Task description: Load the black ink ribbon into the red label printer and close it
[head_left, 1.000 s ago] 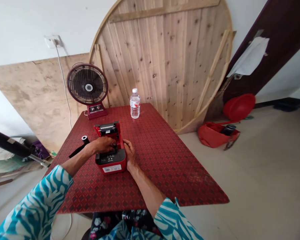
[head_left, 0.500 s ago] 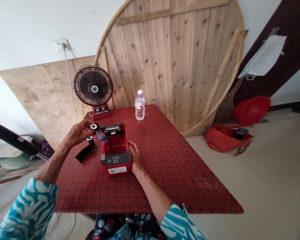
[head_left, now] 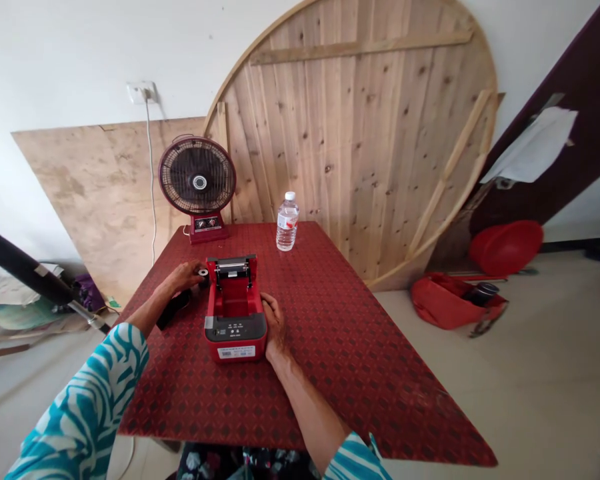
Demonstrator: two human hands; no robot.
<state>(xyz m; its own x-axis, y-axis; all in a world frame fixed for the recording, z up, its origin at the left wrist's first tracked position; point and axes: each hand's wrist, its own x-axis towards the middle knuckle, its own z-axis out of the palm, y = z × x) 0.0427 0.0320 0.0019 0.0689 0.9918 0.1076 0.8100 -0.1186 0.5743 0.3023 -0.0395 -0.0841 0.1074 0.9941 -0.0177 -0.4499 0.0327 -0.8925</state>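
Note:
A red and black label printer (head_left: 237,350) stands on the table with its lid raised, its red inner bay exposed. My right hand (head_left: 275,325) grips its right side, fingers curled along the wall. Left of the printer, my left hand (head_left: 186,275) pinches a small black ribbon roll (head_left: 203,274) with a white core, low by the tabletop. Partly under my left wrist lies a black ribbon strip (head_left: 173,311); its own roll is hidden behind the hand.
The table (head_left: 360,373) has a red patterned cover. A fan (head_left: 199,183) and a water bottle (head_left: 287,223) stand at its far side. A round wooden panel (head_left: 350,147) leans on the wall behind. A red bag (head_left: 440,303) lies on the floor at right.
My left hand has brought the ribbon roll from above the printer's far left corner down beside it. My right hand stays on the printer. The view has shifted slightly.

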